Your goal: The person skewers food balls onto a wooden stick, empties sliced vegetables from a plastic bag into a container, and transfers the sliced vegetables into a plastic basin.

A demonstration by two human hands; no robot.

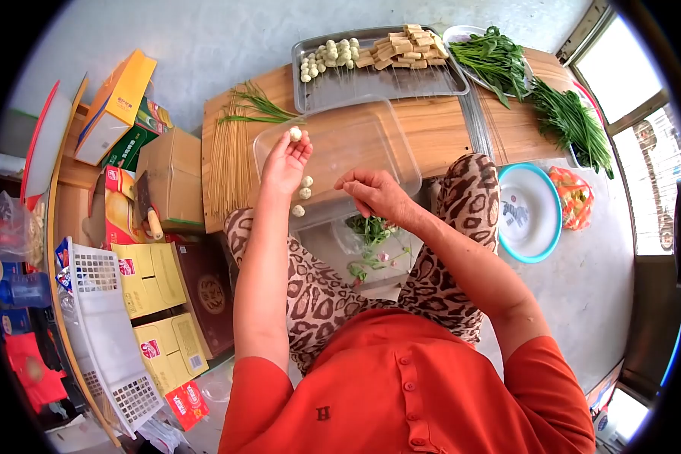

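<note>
My left hand (284, 165) is raised over the left side of a clear plastic box (356, 136). Its fingertips hold a small whitish ball (295, 134). Below that hand, three similar balls (305, 193) lie in or on the box near its front left. Over the box's front right, my right hand (374, 194) is closed, with thumb and fingers drawn together. Whether a thin thing is pinched in it cannot be made out. Thin bamboo skewers (231, 163) lie in a wide bundle left of the box, beside some long green stalks (257, 104).
A metal tray (306, 98) at the back carries skewered balls (331, 58) and tan rolled pieces (405, 47). Leafy greens (492, 60) and chives (571, 125) sit to the right. Below them stands a blue-rimmed basin (530, 246). Boxes (170, 170) and a white basket (117, 333) crowd the left.
</note>
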